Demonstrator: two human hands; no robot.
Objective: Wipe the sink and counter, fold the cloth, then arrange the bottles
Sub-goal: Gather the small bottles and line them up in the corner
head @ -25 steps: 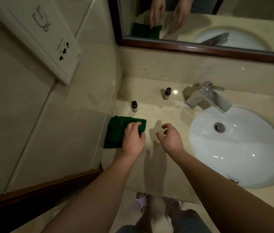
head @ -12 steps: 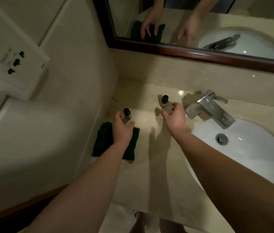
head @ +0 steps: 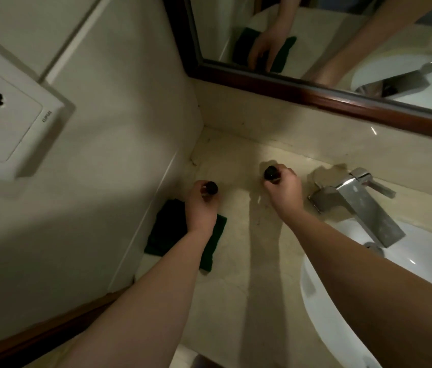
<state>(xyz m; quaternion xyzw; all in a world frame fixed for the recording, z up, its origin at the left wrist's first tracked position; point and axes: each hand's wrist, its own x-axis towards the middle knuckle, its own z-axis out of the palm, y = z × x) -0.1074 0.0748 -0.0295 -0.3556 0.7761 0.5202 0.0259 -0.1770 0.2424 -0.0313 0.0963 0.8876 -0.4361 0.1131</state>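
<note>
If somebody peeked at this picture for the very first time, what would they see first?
Probably the two hands in the middle, each with its grip on a small dark-capped bottle: the left hand holds the left bottle by the wall, the right hand holds the right bottle near the shiny faucet. Next, the folded green cloth lying on the counter under the left wrist, and the white sink at the right.

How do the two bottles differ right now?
The left bottle stands close to the folded green cloth, held by the left hand; the right bottle stands farther back, nearer the faucet, held by the right hand. Both are small, dark-capped and gripped.
</note>
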